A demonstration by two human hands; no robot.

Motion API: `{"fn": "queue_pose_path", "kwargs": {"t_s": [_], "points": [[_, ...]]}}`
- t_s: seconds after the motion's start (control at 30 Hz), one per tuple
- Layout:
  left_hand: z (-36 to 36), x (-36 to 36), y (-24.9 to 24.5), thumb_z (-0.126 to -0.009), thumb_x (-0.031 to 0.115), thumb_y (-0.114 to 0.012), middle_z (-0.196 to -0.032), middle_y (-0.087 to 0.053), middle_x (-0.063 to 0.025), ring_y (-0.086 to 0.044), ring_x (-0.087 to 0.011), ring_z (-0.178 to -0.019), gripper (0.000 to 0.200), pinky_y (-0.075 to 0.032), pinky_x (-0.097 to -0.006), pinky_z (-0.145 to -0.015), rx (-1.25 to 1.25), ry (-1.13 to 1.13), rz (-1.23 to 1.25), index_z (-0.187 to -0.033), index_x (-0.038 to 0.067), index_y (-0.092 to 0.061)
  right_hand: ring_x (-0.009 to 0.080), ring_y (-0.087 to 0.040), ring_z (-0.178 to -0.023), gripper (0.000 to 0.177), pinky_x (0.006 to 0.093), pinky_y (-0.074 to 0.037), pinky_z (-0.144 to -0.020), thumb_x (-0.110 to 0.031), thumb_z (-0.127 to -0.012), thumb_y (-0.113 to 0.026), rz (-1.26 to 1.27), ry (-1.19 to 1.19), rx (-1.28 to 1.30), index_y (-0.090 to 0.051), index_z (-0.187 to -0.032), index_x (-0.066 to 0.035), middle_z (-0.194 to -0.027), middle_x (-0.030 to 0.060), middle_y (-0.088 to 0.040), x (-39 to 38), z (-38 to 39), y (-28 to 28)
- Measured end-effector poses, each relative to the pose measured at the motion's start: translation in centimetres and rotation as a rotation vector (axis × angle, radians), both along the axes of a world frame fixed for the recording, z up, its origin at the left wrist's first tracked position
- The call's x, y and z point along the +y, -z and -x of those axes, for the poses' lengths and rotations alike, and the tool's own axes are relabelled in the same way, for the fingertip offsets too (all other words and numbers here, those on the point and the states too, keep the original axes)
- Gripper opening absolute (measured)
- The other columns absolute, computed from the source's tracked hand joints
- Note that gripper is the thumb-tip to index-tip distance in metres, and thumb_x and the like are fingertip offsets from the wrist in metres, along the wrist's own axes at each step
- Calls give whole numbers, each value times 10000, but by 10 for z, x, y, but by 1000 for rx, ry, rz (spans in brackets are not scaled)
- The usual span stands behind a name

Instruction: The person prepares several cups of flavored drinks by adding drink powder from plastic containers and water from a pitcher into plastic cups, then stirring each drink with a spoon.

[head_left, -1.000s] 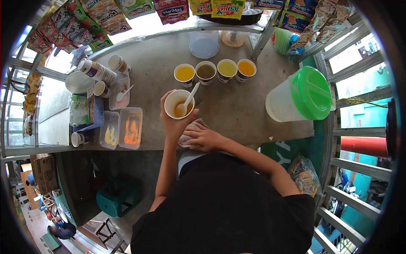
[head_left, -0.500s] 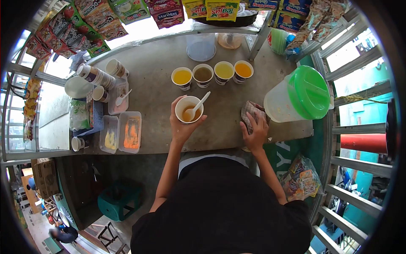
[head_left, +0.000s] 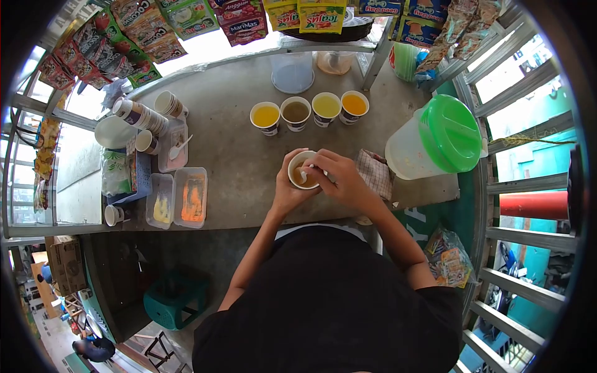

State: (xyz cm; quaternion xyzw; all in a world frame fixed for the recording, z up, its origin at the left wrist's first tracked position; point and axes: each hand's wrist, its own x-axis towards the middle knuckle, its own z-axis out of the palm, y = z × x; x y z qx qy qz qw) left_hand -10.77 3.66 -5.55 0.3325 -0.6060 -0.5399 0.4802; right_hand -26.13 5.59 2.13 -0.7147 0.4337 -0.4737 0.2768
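Note:
My left hand (head_left: 287,191) is wrapped round a paper cup (head_left: 298,163) with some amber-brown liquid in the bottom. A white plastic spoon (head_left: 303,175) stands in that cup, and my right hand (head_left: 344,179) pinches its handle over the rim, covering most of it. Just right of my right hand lies a checked cloth (head_left: 375,176) on the counter. Beyond the cup, a row of filled paper cups holds a yellow drink (head_left: 266,116), a brown drink (head_left: 295,112), a pale yellow-green drink (head_left: 326,105) and an orange drink (head_left: 355,104).
A large clear container with a green lid (head_left: 451,133) stands at right. On the left are stacked paper cups (head_left: 140,115), a tub of orange powder (head_left: 194,196), a tub of pale yellow powder (head_left: 163,208) and another spoon (head_left: 181,147). Drink sachets (head_left: 245,28) hang overhead.
My right hand has left the checked cloth and taken hold of the spoon in the cup. My left hand has carried the cup right and slightly nearer to me.

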Motion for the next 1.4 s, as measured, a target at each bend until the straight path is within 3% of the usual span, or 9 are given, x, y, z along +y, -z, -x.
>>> {"fn": "queue_pose_path", "kwargs": {"t_s": [0.1,0.2,0.27,0.6,0.67,0.8,1.1,1.17,1.4], "points": [[3,-3,2,-641,113,-892,-1158,-620,-86,-605,-170,-1088,805,-493,-326,-940,-4,3,9,-1310,54,-449,282,-593,-667,72,337,-474,-606,-47,-890,-640,100,-3,42,-625,-945,-4,-800,119,-599,-8,9,-4],[5,-7,5,-636,115,-897,-1178,-610,-85,-600,-170,-1099,815,-491,-325,-945,-2,-2,-6,-1312,56,-446,252,-598,-647,70,327,-470,-596,-52,-891,-642,-2,-73,89,-631,-938,0,-799,114,-608,-14,16,-7],[8,-10,6,-634,118,-900,-1183,-608,-84,-598,-171,-1100,820,-490,-324,-947,18,11,-40,-1313,57,-444,298,-601,-700,78,357,-470,-615,-37,-883,-631,-57,-8,-2,-615,-945,6,-825,147,-597,-14,18,-7],[10,-13,3,-636,135,-902,-1176,-608,-86,-603,-175,-1087,826,-490,-325,-950,-33,23,-52,-1318,57,-444,257,-619,-718,103,340,-485,-644,-51,-870,-664,15,-3,17,-640,-955,3,-862,114,-624,-18,25,-4],[9,-13,4,-636,134,-902,-1179,-607,-87,-601,-175,-1090,824,-489,-326,-952,-38,35,-77,-1318,56,-445,216,-636,-748,97,307,-493,-665,-26,-860,-672,-121,-84,-2,-667,-951,9,-883,100,-643,-17,28,-6],[6,-14,4,-638,139,-902,-1191,-599,-88,-593,-178,-1105,822,-482,-329,-959,-63,34,-40,-1318,53,-447,224,-634,-745,105,315,-493,-660,-30,-858,-675,-10,6,49,-663,-954,10,-880,106,-640,-21,23,-4],[3,-16,4,-640,126,-891,-1214,-585,-88,-589,-177,-1110,811,-479,-327,-958,-58,35,-12,-1316,54,-450,261,-625,-770,93,339,-495,-691,-42,-885,-641,-22,-44,112,-633,-963,10,-921,118,-617,-24,15,-9],[4,-15,4,-642,118,-885,-1212,-586,-87,-590,-177,-1108,804,-480,-326,-957,-34,47,-37,-1316,56,-451,271,-624,-790,103,348,-495,-709,-42,-890,-631,-88,-184,84,-625,-979,10,-938,124,-611,-23,17,-9],[3,-15,4,-650,115,-872,-1198,-589,-89,-590,-177,-1105,791,-480,-323,-947,-38,40,-31,-1316,59,-451,281,-616,-808,92,358,-489,-724,-36,-897,-615,-56,-121,183,-614,-979,7,-923,130,-599,-25,12,-10]]}}
